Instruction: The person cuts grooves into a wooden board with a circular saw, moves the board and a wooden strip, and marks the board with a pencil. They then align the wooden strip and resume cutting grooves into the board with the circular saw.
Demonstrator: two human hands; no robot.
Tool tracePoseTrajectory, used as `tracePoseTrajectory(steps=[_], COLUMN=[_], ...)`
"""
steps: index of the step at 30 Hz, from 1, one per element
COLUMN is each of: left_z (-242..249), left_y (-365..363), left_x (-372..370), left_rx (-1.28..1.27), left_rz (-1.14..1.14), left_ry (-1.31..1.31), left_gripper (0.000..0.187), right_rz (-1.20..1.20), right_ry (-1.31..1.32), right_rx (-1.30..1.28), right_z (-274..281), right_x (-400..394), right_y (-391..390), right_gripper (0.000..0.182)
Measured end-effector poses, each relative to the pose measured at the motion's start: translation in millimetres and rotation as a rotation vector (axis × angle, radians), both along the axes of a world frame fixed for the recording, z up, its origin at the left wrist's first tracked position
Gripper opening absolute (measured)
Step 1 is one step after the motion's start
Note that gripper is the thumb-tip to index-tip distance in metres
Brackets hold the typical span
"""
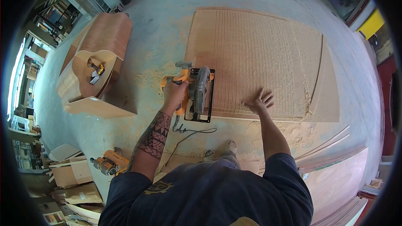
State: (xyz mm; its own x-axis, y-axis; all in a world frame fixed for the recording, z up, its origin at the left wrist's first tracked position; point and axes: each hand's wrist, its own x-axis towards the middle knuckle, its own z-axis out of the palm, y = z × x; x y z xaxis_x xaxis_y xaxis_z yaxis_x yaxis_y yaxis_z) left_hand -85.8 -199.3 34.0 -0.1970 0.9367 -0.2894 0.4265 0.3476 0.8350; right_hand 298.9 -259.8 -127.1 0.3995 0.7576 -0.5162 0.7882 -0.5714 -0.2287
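Observation:
My left hand (174, 95) is wrapped round the handle of an orange and black circular saw (202, 92). The saw's black base plate overlaps the near left edge of a wooden sheet (251, 50) scored with many parallel grooves. Sawdust covers much of the sheet, thickest over its middle and right. My right hand (259, 101) is open, fingers spread, low over the near part of the grooved sheet. A power cord (194, 132) trails from the saw across the floor towards me.
A curved plywood form (102, 37) stands on the left with a yellow and black cordless drill (97, 70) on it. Another orange power tool (111, 162) lies near my left elbow. Plywood sheets (335, 180) lean at the right, and wood offcuts (75, 175) are piled lower left.

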Motion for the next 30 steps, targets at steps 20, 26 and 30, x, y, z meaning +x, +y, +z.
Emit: tracePoseTrajectory(steps=[20,26,30], left_z=[3.9,14.8,8.3], left_y=[10.9,8.4,10.9], left_x=[2.4,5.9,1.9], left_rx=[0.006,-0.025,-0.005], left_rz=[-0.011,-0.007,-0.006], left_ry=[-0.006,0.042,0.041], left_gripper=[0.030,0.029,0.038], right_rz=[-0.005,0.001,0.005], right_ry=[0.038,0.040,0.016], right_rx=[-0.006,-0.011,-0.021], right_z=[8.1,5.9,5.4], right_x=[-2.2,-0.2,-0.9], right_y=[-0.5,-0.7,-0.3], right_gripper=[0.161,0.161,0.161])
